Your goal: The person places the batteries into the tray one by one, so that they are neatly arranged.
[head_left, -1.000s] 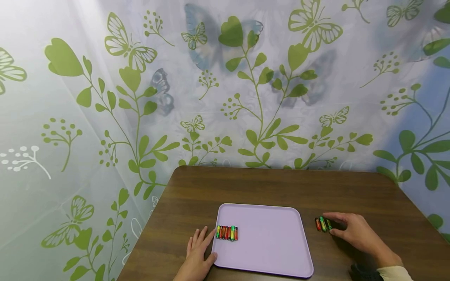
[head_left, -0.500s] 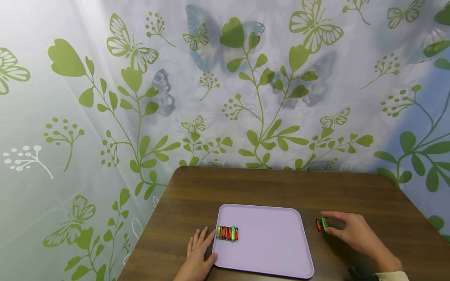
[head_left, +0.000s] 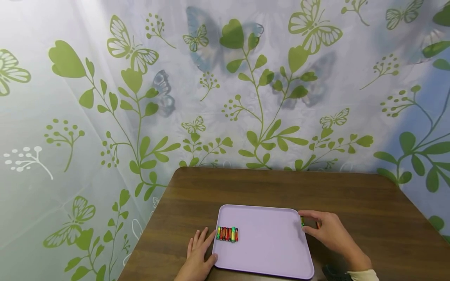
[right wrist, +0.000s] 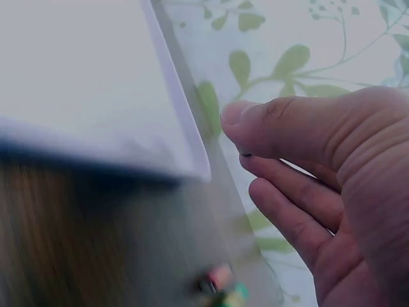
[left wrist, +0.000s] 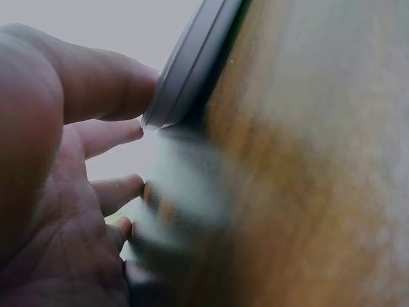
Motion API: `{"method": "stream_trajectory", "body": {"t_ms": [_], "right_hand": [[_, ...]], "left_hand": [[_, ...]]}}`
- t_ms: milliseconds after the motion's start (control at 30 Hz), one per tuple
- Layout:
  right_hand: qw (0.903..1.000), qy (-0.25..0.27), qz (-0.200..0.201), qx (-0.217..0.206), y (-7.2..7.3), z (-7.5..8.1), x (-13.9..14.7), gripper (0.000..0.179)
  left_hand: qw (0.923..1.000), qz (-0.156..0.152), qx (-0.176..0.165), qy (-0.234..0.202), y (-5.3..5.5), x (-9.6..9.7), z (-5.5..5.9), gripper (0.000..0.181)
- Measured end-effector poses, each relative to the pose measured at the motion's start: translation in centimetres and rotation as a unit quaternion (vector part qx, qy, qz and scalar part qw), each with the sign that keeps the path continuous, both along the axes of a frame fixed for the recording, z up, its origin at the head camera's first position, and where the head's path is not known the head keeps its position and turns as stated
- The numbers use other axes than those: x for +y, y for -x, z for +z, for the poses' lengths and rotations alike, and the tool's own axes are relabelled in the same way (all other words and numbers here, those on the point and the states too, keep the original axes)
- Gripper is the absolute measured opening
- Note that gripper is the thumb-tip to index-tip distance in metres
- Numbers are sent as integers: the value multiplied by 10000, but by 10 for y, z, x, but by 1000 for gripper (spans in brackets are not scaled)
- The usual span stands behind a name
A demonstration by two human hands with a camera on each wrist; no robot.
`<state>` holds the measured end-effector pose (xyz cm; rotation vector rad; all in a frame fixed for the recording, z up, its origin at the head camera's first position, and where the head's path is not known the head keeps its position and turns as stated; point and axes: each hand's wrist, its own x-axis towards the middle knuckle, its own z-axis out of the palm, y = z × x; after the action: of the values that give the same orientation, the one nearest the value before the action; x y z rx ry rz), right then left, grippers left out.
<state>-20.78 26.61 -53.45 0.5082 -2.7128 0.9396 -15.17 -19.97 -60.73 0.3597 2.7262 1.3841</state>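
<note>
A lilac tray (head_left: 270, 246) lies on the table, with a row of several red and green-yellow batteries (head_left: 227, 234) along its left side. My left hand (head_left: 197, 257) rests at the tray's left edge, fingers spread. In the left wrist view its thumb (left wrist: 121, 89) touches the tray rim (left wrist: 192, 70). At the right rim, my right hand (head_left: 328, 231) pinches a green battery (head_left: 302, 221) between thumb and fingertips; most of that battery is hidden in the right wrist view. Behind this hand, a red battery (head_left: 318, 225) lies on the table, partly covered.
The brown wooden table (head_left: 281, 187) extends around the tray. A curtain (head_left: 211, 97) printed with leaves and butterflies hangs behind it. Blurred red (right wrist: 220, 276) and green (right wrist: 235, 297) batteries sit on the table low in the right wrist view.
My right hand has picked up a green battery from the small group right of the tray and carried it left to the tray's right rim. The left hand has stayed in place.
</note>
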Motion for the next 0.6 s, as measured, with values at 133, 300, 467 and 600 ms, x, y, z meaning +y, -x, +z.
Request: {"method": "stream_trajectory", "body": {"t_ms": [133, 300, 467, 600], "right_hand": [[9997, 73, 82, 197, 2, -2, -21, 45], [9994, 271, 194, 97, 5, -4, -47, 43], [9982, 409, 431, -124, 10, -6, -72, 43], [9958, 544, 709, -200, 13, -7, -93, 43]], "left_hand": [[10000, 13, 22, -10, -1, 0, -2, 73], [10000, 32, 39, -1, -1, 0, -3, 73], [10000, 56, 55, 40, -1, 0, -1, 72], [10000, 48, 22, -25, -2, 1, 1, 73]]}}
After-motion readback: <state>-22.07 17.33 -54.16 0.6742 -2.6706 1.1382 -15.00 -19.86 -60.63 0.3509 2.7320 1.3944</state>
